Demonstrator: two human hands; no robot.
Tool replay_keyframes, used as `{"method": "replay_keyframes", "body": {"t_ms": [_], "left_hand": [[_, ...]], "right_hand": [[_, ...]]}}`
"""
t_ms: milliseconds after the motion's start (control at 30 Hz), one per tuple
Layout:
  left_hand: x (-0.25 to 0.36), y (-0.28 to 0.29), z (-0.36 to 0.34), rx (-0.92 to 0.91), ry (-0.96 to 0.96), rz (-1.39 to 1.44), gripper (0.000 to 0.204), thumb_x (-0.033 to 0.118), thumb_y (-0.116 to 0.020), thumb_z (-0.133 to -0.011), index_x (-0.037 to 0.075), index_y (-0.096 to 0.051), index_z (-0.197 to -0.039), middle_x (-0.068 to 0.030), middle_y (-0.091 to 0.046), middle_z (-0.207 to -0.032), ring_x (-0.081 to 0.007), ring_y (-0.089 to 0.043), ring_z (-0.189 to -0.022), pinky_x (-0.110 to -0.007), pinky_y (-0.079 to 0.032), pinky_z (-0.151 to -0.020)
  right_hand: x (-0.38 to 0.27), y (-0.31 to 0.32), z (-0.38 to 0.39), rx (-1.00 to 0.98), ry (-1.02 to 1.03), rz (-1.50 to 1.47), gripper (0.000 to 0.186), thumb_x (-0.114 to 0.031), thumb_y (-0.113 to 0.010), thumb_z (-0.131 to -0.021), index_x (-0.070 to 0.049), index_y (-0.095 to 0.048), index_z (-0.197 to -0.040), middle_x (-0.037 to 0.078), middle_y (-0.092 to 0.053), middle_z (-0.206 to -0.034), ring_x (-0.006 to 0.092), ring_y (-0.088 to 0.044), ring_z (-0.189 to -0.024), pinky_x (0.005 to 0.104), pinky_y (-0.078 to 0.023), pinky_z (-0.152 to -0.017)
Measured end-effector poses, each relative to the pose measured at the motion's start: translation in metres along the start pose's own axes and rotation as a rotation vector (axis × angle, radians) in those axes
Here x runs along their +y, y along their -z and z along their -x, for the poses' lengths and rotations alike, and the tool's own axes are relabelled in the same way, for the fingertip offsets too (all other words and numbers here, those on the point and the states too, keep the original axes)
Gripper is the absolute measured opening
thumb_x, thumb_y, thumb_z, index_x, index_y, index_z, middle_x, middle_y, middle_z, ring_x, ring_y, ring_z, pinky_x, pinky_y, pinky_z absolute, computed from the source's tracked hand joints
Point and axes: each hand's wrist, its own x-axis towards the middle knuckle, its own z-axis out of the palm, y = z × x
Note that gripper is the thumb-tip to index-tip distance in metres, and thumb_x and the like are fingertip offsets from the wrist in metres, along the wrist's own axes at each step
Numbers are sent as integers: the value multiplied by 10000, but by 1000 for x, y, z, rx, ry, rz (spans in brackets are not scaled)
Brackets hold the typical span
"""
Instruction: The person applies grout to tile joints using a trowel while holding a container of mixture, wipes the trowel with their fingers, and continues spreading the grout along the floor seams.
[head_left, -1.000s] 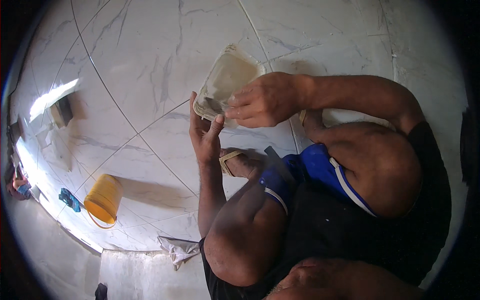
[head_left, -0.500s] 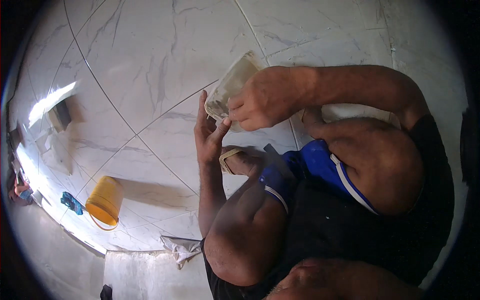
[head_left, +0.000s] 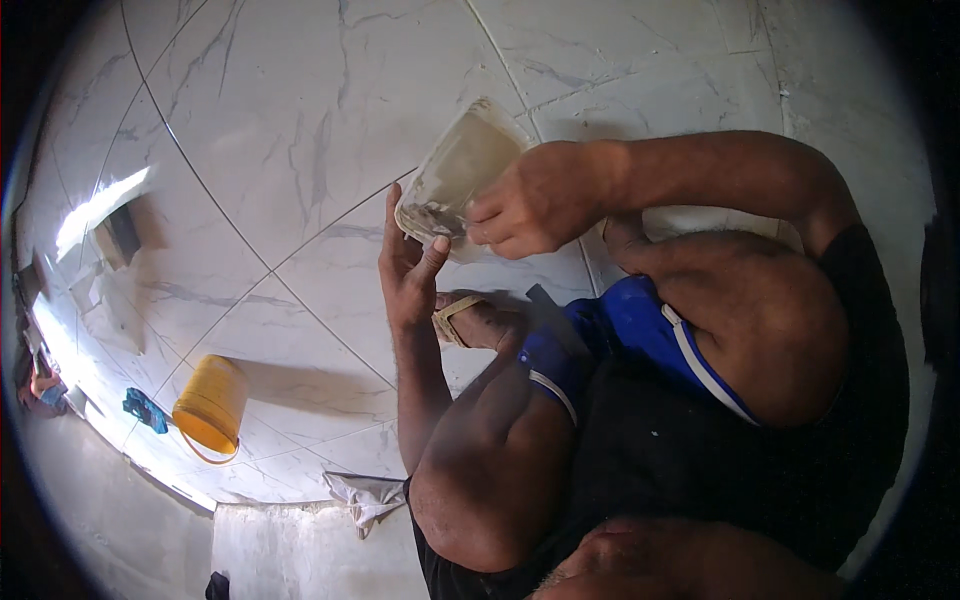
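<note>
1. Principal item: one pale tub (head_left: pixel 448 152), tilted, over the tiled floor (head_left: pixel 290 90), ahead of the person. Whether its base touches the floor cannot be told. Grey matter (head_left: pixel 433 214) lies inside at its seven o'clock corner. Clock positions below are taken from the tub.
2. Left hand (head_left: pixel 411 280), seven o'clock: fingers gripping the tub, thumb at the rim.
3. Right hand (head_left: pixel 535 203), four o'clock: fingers curled together over the tub's near side; whether they pinch anything cannot be told.
4. Step in hand, as judged: working the matter inside the tub. The next move calls for a firm left grip and right fingers close to that corner.
5. Count of surroundings: one yellow bucket (head_left: pixel 212 400), between seven and eight; one blue cloth (head_left: pixel 147 410), eight; one whitish cloth (head_left: pixel 365 497), between six and seven.
</note>
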Motion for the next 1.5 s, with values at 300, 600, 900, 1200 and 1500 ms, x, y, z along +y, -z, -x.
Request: {"method": "replay_keyframes", "body": {"t_ms": [300,600,900,1200,1500], "left_hand": [[0,3,0,-30,47,18,947,94,-749,-913,-53,-127,-1612,-240,-486,-1491,-336,-529,-1329,-439,-499,-1038],[4,9,3,7,48,72,920,74,-739,-915,-55,-147,-1608,-240,-482,-1493,-332,-527,-1333,-430,-513,-1024],[2,13,6,22,32,-2,910,78,-749,-908,-78,-175,-1597,-245,-486,-1493,-316,-521,-1339,-408,-458,-1073],[2,10,9,42,33,51,910,69,-753,-901,-59,-186,-1602,-243,-497,-1479,-317,-527,-1331,-418,-453,-1076],[1,13,11,36,11,35,913,75,-745,-910,-48,-169,-1608,-233,-500,-1472,-310,-551,-1303,-406,-511,-1016]], "right_hand": [[0,-8,10,-95,0,-51,102,-165,-665,-766,-65,-655,-752,44,-639,-961,193,-651,-943,300,-595,-756],[10,2,18,116,102,105,112,-140,-671,-786,-52,-701,-847,62,-702,-1122,215,-670,-1019,288,-608,-746],[16,0,34,122,-68,17,174,-125,-659,-819,-53,-699,-973,63,-705,-1179,236,-677,-1047,302,-622,-725],[27,8,46,51,-169,-86,210,-114,-661,-828,-76,-709,-1029,74,-706,-1226,264,-670,-1114,325,-626,-781],[37,1,52,113,-219,-132,225,-108,-657,-839,-75,-729,-1050,89,-710,-1235,284,-672,-1106,347,-613,-832]]}}
